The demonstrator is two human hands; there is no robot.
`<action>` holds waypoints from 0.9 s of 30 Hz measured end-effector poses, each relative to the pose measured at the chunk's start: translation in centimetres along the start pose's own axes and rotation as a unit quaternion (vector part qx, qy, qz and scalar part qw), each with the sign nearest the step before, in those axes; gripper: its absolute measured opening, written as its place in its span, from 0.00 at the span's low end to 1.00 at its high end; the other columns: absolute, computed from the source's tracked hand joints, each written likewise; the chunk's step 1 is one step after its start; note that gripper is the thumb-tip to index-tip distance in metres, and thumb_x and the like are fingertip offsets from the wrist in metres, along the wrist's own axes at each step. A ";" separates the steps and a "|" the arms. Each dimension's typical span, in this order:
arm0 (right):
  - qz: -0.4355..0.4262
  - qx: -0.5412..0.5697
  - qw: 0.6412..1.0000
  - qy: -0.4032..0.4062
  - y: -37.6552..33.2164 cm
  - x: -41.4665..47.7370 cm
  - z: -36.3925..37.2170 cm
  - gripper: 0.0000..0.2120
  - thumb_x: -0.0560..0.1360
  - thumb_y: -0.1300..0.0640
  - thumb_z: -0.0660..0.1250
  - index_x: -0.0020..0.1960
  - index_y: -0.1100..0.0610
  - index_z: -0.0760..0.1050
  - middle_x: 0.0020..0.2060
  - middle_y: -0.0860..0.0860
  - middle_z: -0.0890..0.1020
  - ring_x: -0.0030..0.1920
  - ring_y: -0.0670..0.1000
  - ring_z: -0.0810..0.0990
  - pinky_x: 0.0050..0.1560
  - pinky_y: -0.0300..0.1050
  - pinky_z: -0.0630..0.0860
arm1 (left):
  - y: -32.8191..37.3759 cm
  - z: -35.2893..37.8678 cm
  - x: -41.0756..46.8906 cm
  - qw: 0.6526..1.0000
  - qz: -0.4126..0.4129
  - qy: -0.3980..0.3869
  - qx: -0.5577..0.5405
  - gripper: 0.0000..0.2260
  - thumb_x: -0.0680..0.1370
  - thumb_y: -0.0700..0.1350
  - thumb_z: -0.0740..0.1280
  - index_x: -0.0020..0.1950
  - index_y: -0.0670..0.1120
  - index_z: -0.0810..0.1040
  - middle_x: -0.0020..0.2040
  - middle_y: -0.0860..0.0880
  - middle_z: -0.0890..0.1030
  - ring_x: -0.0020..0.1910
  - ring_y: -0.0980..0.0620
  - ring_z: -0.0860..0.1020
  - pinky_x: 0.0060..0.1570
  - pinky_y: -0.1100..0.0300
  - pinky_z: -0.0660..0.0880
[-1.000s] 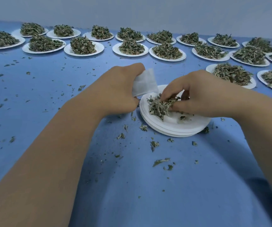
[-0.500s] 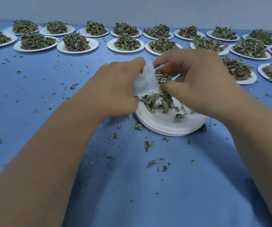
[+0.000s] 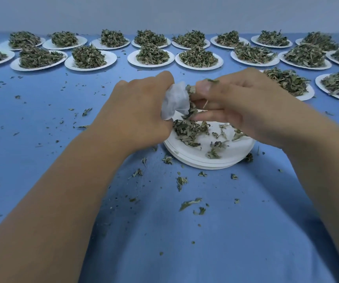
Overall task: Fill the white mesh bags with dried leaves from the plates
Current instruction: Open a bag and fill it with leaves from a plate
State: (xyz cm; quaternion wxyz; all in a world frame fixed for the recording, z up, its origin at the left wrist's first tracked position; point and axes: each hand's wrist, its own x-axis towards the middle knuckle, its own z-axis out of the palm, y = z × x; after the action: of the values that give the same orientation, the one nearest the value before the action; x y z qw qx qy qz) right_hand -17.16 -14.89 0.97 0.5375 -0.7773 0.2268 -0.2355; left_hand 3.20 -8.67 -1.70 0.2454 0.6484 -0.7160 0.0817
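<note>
While the left hand (image 3: 142, 111) grips the white mesh bag (image 3: 175, 103) above the stacked plates (image 3: 209, 158), the right hand (image 3: 240, 107) pinches dried leaves (image 3: 191, 92) at its mouth.

Two rows of leaf-heaped paper plates (image 3: 132, 59) line the tabletop's (image 3: 41, 119) far edge from corner to corner, and more heaped plates (image 3: 307, 94) crowd the right edge. A plate stack (image 3: 205, 162) occupies the middle. Left of it and toward the near edge, the blue surface lies open under scattered leaf crumbs (image 3: 189, 204).
</note>
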 end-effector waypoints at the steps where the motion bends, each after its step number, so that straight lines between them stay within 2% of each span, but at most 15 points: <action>1: 0.001 0.029 1.000 0.010 0.3 0.2 0.0 0.11 0.81 0.52 0.67 0.51 0.54 0.87 0.53 0.50 0.87 0.58 0.49 0.85 0.56 0.43 0.81 | 0.0 0.1 0.0 1.000 0.000 0.004 0.003 0.13 0.69 0.45 0.69 0.47 0.48 0.67 0.35 0.51 0.71 0.35 0.42 0.72 0.38 0.54 0.61; 5: -0.010 -0.027 0.997 0.076 1.2 0.7 0.1 0.07 0.78 0.62 0.71 0.49 0.52 0.86 0.44 0.50 0.88 0.46 0.49 0.87 0.50 0.40 0.83 | 0.3 0.3 0.0 1.000 0.010 0.000 0.002 0.12 0.71 0.44 0.69 0.48 0.47 0.67 0.35 0.51 0.71 0.34 0.42 0.72 0.33 0.54 0.59; 9: -0.008 0.047 0.994 0.097 1.2 0.8 0.2 0.07 0.72 0.67 0.75 0.45 0.57 0.85 0.40 0.54 0.88 0.43 0.52 0.86 0.46 0.43 0.83 | 0.6 0.2 0.0 1.000 0.022 0.007 -0.017 0.12 0.71 0.42 0.69 0.49 0.47 0.70 0.36 0.50 0.73 0.35 0.41 0.73 0.31 0.58 0.59; 10: -0.015 0.014 0.993 0.115 1.3 0.8 0.2 0.08 0.71 0.69 0.76 0.44 0.58 0.85 0.39 0.55 0.87 0.41 0.52 0.86 0.45 0.43 0.84 | 0.7 0.2 0.0 1.000 0.024 0.009 -0.016 0.12 0.71 0.42 0.69 0.50 0.47 0.70 0.37 0.50 0.73 0.36 0.41 0.73 0.32 0.58 0.60; 12: -0.028 -0.085 0.985 0.149 1.4 0.9 0.7 0.09 0.70 0.71 0.74 0.43 0.58 0.84 0.36 0.53 0.87 0.36 0.46 0.84 0.40 0.37 0.81 | 1.0 0.3 0.0 0.999 0.034 0.011 -0.011 0.12 0.70 0.41 0.69 0.51 0.47 0.71 0.37 0.50 0.73 0.36 0.41 0.73 0.31 0.58 0.59; 16: -0.055 -0.160 0.970 0.174 1.4 1.2 1.9 0.05 0.68 0.67 0.73 0.40 0.59 0.79 0.34 0.54 0.84 0.32 0.45 0.78 0.34 0.35 0.75 | 1.4 0.3 0.1 0.998 0.045 0.027 0.022 0.13 0.69 0.42 0.69 0.52 0.46 0.71 0.35 0.52 0.71 0.35 0.42 0.72 0.31 0.60 0.58; 18: -0.067 -0.198 0.958 0.197 1.5 1.5 1.8 0.07 0.67 0.65 0.74 0.39 0.57 0.76 0.32 0.49 0.82 0.31 0.43 0.76 0.33 0.32 0.70 | 1.4 0.3 0.1 0.998 0.042 0.034 0.019 0.13 0.69 0.43 0.69 0.52 0.46 0.71 0.35 0.52 0.71 0.35 0.43 0.72 0.31 0.60 0.58; 20: -0.065 -0.210 0.953 0.208 1.6 1.7 1.7 0.10 0.66 0.64 0.72 0.38 0.55 0.72 0.30 0.45 0.79 0.29 0.43 0.73 0.32 0.33 0.69 | 1.4 0.4 0.1 0.999 0.044 0.032 0.008 0.13 0.69 0.43 0.69 0.51 0.47 0.71 0.36 0.52 0.71 0.35 0.43 0.72 0.31 0.61 0.58; 23: -0.041 -0.240 0.949 0.201 2.1 1.8 1.5 0.10 0.66 0.63 0.72 0.38 0.54 0.71 0.29 0.44 0.76 0.28 0.42 0.69 0.31 0.36 0.68 | 1.5 0.6 0.0 0.998 0.060 0.015 0.003 0.13 0.68 0.42 0.69 0.50 0.47 0.71 0.35 0.53 0.70 0.35 0.43 0.71 0.31 0.58 0.58; 25: -0.050 -0.242 0.949 0.194 2.1 1.8 1.0 0.10 0.69 0.60 0.74 0.39 0.54 0.73 0.30 0.44 0.77 0.30 0.42 0.72 0.34 0.37 0.69 | 0.9 0.5 0.2 0.999 0.038 0.019 0.009 0.12 0.69 0.43 0.70 0.50 0.47 0.71 0.36 0.51 0.73 0.35 0.41 0.73 0.31 0.55 0.61; 27: -0.064 -0.229 0.952 0.195 2.0 1.4 0.3 0.08 0.73 0.53 0.75 0.43 0.52 0.76 0.36 0.43 0.80 0.37 0.40 0.78 0.38 0.35 0.72 | -0.4 0.1 0.2 0.999 -0.010 0.041 0.005 0.12 0.70 0.44 0.69 0.49 0.49 0.70 0.37 0.50 0.74 0.36 0.41 0.73 0.32 0.52 0.69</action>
State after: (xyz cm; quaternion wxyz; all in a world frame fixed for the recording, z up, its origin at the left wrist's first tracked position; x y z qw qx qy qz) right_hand -16.12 -16.15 -0.82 0.2740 -0.8315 0.3246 -0.3580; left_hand 3.60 -8.97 -1.74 0.2717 0.6532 -0.6983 0.1091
